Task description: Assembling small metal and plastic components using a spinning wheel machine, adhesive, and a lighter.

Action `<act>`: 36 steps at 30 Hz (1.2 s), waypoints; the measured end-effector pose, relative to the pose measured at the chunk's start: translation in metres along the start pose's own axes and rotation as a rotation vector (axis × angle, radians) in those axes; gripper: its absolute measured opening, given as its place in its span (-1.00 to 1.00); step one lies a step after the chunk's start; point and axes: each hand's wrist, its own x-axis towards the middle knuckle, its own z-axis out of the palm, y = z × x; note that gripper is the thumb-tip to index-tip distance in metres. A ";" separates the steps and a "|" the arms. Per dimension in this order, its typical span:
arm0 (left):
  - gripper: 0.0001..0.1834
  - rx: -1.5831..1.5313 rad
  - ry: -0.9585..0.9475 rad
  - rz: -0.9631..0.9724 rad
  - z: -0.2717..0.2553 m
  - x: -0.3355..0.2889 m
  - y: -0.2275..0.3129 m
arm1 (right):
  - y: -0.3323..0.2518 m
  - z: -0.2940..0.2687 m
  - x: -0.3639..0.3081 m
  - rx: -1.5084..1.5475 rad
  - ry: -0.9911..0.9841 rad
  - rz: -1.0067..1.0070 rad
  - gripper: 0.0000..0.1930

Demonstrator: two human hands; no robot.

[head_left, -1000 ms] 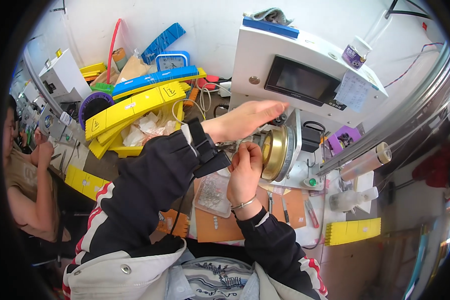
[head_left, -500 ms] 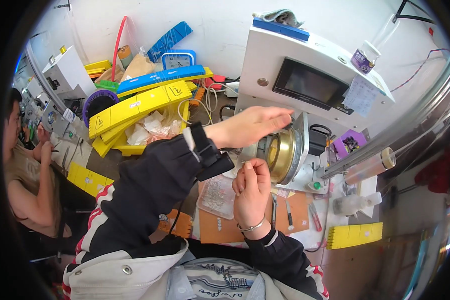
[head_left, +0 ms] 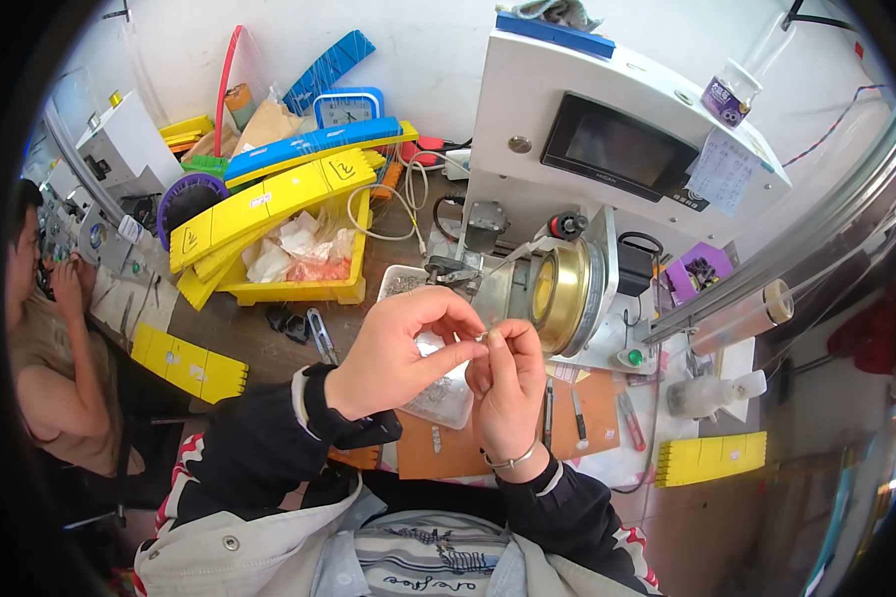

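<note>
My left hand (head_left: 398,343) and my right hand (head_left: 508,393) meet fingertip to fingertip in front of a white machine (head_left: 513,90) with a dark screen (head_left: 617,149). Thumb and forefinger of each are pinched together on something tiny and pale, too small to name. Just beyond my right hand is a brass-coloured wheel (head_left: 548,298) on the machine. Below my left hand, a clear plastic tray (head_left: 455,416) of small metal pieces is partly hidden. A brown mat (head_left: 423,460) lies under it, with a slim-bladed tool (head_left: 578,418) to the right.
A yellow bin (head_left: 299,292) holding crumpled plastic stands back left, with yellow foam strips (head_left: 269,206) across it. Pliers-like tool (head_left: 321,335) lies beside it. Another person (head_left: 60,378) sits at far left. A clear bottle (head_left: 702,398) and a yellow strip (head_left: 712,460) are at right.
My left hand has come down and back from over the brass-coloured wheel to meet my right hand's fingertips. Its fingers have gone from stretched out to pinched. My right hand stays nearly in place.
</note>
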 end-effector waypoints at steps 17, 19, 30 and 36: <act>-0.84 0.610 -0.161 0.550 0.009 0.024 -0.019 | -0.026 -0.057 -0.041 -0.408 -0.153 0.156 -0.79; -0.84 0.623 -0.180 0.563 0.017 0.030 -0.032 | -0.034 -0.087 -0.067 -0.518 -0.094 0.086 -0.81; -0.78 0.244 0.131 0.443 0.034 0.008 -0.058 | -0.193 -0.220 -0.084 -0.851 0.817 -0.475 -0.70; -0.75 0.175 0.136 0.392 0.032 0.003 -0.067 | -0.211 -0.269 -0.043 -1.233 0.716 -0.341 -0.74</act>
